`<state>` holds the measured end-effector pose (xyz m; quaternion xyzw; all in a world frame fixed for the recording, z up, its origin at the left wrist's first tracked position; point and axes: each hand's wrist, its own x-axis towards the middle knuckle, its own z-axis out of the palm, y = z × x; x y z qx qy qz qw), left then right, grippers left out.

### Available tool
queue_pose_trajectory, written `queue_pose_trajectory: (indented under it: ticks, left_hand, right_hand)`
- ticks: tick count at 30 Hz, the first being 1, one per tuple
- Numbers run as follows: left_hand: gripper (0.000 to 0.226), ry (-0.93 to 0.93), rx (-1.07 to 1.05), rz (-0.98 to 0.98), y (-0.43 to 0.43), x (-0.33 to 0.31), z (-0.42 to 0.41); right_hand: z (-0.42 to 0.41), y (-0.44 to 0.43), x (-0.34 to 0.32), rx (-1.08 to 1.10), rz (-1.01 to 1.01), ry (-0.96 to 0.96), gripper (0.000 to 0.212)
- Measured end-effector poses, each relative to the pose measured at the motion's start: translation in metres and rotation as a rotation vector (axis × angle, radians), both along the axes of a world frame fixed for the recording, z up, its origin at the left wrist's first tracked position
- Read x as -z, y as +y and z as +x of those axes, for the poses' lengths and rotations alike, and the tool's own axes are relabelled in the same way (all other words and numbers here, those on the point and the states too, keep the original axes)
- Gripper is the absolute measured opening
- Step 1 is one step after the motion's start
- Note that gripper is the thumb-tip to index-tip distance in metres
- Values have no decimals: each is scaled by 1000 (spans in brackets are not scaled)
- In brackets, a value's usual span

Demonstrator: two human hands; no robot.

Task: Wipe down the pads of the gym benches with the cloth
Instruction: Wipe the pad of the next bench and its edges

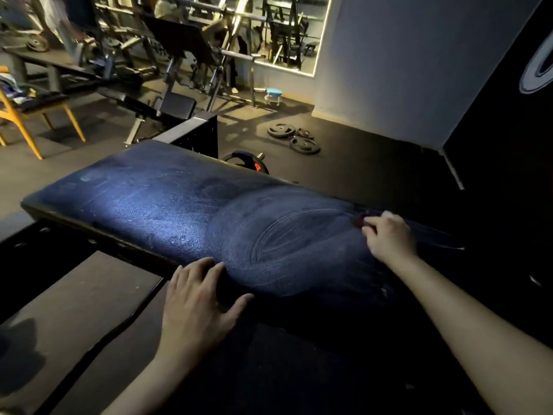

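Wiping stage: right hand (389,235) gripped the cloth (360,221) against the pad (149,199); left hand (197,301) braced, fingers released. Next stroke probably needed the unwiped left section.

Your right hand (389,235) grips a dark cloth (360,222) against the bench pad (134,199), well apart from your left hand (197,298), which lies flat on the pad's near edge. Curved wipe streaks (281,235) show between your hands.
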<state>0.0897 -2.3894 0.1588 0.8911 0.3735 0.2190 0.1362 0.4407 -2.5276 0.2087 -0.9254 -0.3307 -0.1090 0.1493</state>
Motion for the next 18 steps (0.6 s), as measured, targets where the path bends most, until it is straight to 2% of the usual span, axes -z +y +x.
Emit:
queue_pose_trajectory:
  ticks: [1,3,5,7,9,10,11,12,15,17,18]
  left_hand:
    - [86,19,-22,-8,-4,0,3]
    - [95,49,-77,-25,-11,-1,9]
    - [100,76,-132,-34,-19,0,15]
    - [97,84,-200,-43,-27,0,20]
    - [92,42,-296,-62,-39,1,25]
    - [94,6,-344,-72,-46,2,30]
    - [96,-20,-381,-76,-54,4,36]
    - [99,-28,-405,-75,-62,6,45]
    - [110,-7,-453,-130,-81,7,67]
    - [116,5,-472,-178,-87,4,72]
    - [118,4,-475,-197,-89,1,72]
  right_hand:
    - [4,18,-1,25,-9,13,30]
    - [-16,57,2,-77,3,56,30]
    - [-61,76,9,-366,43,70,29]
    - [-104,47,15,-728,51,55,27]
    - [-99,-12,18,-1052,47,80,27]
    - [-75,-39,20,-1126,32,67,28]
    - [-42,-57,20,-1113,16,37,29]
    - [-4,-67,17,-1008,11,15,29]
    - [106,-45,7,-522,-6,14,31]
    - [124,-9,4,-310,0,59,34]
    - [111,8,6,-284,0,69,34]
